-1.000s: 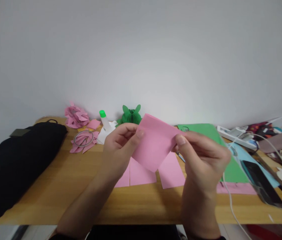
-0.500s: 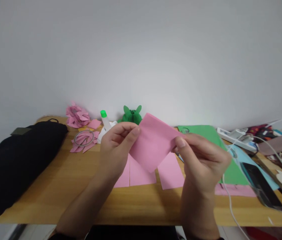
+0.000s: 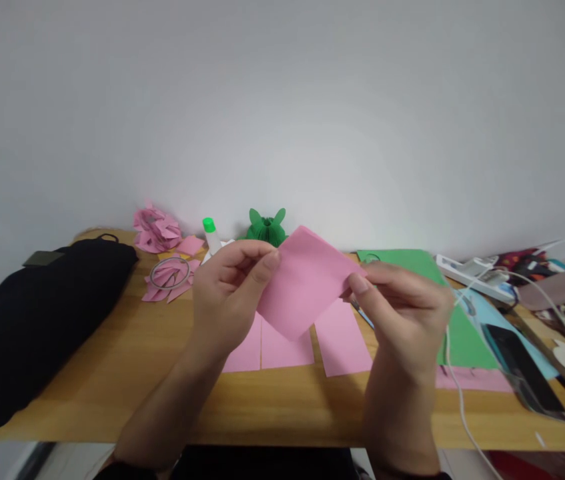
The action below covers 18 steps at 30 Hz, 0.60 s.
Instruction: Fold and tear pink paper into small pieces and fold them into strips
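A square piece of pink paper (image 3: pixel 305 283) is held up above the table, tilted so one corner points down. My left hand (image 3: pixel 232 293) pinches its left edge between thumb and fingers. At its right corner my right hand (image 3: pixel 402 307) grips it the same way. Below, pink paper rectangles (image 3: pixel 343 340) lie on the wood, partly covered by the held paper and my hands. Part of a thin blue tool (image 3: pixel 363 315) shows beside them; its kind is hidden.
A black bag (image 3: pixel 52 327) fills the left side of the table (image 3: pixel 127 393). At the back stand crumpled pink paper (image 3: pixel 156 229), a green-capped glue bottle (image 3: pixel 210 233) and a green paper figure (image 3: pixel 267 228). Green sheets (image 3: pixel 467 340), a phone (image 3: pixel 527 370), a white cable (image 3: pixel 461 407) and a power strip (image 3: pixel 477 277) lie right.
Both hands keep their pinch on the pink paper. It has turned slightly, and my right hand has shifted a little to the left.
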Motion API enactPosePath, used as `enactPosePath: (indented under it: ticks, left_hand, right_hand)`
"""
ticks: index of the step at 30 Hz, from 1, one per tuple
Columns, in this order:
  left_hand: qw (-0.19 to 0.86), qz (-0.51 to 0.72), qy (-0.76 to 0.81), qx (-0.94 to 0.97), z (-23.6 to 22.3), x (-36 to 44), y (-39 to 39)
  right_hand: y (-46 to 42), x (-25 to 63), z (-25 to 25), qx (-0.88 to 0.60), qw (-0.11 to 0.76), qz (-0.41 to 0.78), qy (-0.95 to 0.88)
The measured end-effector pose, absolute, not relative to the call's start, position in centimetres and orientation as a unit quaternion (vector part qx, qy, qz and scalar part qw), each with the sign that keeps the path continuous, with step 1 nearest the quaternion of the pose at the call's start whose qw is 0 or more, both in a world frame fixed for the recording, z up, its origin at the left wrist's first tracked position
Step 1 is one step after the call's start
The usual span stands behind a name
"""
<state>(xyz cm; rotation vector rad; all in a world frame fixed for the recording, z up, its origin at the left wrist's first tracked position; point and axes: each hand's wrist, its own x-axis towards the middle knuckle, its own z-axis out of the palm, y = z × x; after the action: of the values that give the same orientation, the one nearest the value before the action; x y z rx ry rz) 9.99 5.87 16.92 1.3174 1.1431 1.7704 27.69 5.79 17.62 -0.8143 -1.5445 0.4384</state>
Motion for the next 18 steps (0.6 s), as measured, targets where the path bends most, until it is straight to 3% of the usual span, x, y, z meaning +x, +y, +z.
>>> enactPosePath:
  ticks: [12,18]
  left_hand:
    - [0.340,0.659,0.437,0.509,16.5,10.0,7.2]
    - [0.355,0.607,0.442,0.557,16.2,9.7,7.4]
  right_hand:
    - [6.6,29.2,18.0,-0.367,0.539,0.237,-0.720]
    - [6.9,30.0,18.3,-0.400,0.447,0.316,-0.735]
